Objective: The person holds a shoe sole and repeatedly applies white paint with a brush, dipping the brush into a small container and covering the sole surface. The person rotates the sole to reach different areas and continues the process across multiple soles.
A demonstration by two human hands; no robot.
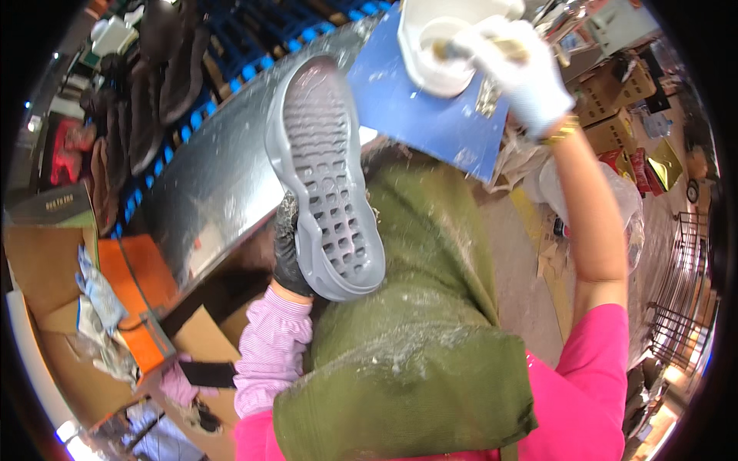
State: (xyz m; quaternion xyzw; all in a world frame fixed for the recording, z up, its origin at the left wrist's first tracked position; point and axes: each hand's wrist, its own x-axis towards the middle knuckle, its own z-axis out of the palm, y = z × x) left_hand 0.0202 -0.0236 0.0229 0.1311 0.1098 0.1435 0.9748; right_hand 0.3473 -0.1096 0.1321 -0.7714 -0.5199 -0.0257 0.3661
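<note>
My left hand (287, 250), in a black glove, is closed around the side of a grey shoe sole (305, 173). The sole stands tilted with its hollow, gridded inner face showing; its toe end looks wet and shiny. At the upper right my right hand (526, 77), in a white glove, grips a brush (511, 48). The brush head reaches into a white cut-open plastic container (417, 58), and the hand is slightly blurred. Beneath the container lies a blue board (430, 127) with whitish smears. A green apron (415, 307) with pale residue covers my lap.
A shiny metal bench (211, 180) runs along the left, beside a blue-edged conveyor (246, 73) with dark shoe parts beyond it. An orange box (138, 280) and open cardboard lie lower left. Cartons (611, 92) and plastic bags (596, 203) are at right.
</note>
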